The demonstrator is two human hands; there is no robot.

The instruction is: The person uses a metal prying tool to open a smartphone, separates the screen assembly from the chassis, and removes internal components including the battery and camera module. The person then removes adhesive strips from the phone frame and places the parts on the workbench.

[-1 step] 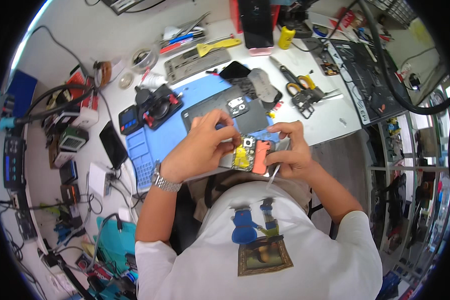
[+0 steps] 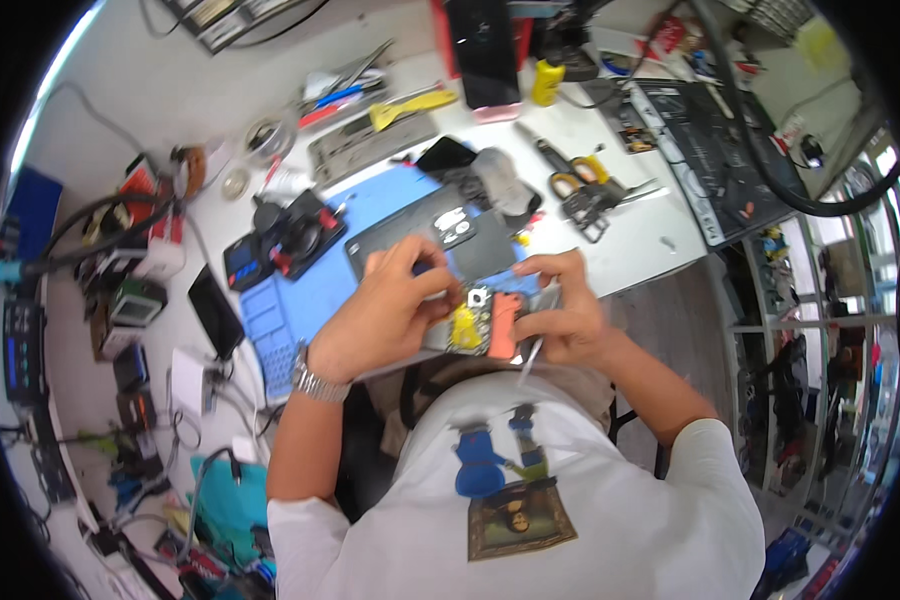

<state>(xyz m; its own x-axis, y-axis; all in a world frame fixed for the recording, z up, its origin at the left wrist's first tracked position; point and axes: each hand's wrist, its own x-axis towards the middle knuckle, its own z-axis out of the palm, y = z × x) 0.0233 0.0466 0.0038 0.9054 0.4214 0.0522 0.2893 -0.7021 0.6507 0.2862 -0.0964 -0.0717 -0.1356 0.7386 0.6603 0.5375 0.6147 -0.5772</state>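
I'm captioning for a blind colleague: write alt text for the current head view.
A person's left hand and right hand are at opposite sides of an opened phone-like device showing yellow and coral-red parts, at the edge of a white workbench. Beyond it, a dark flat panel lies on a blue mat, with a yellow scraper farther back.

Cannot tell apart the small parts (image 2: pixel 484 322) inside the opened phone (image 2: pixel 506 327), blurred and too tiny. Cannot see its whole right edge, partly behind the right hand (image 2: pixel 567 315); nor the top of the far phone (image 2: pixel 482 55), cut off by the upper edge.
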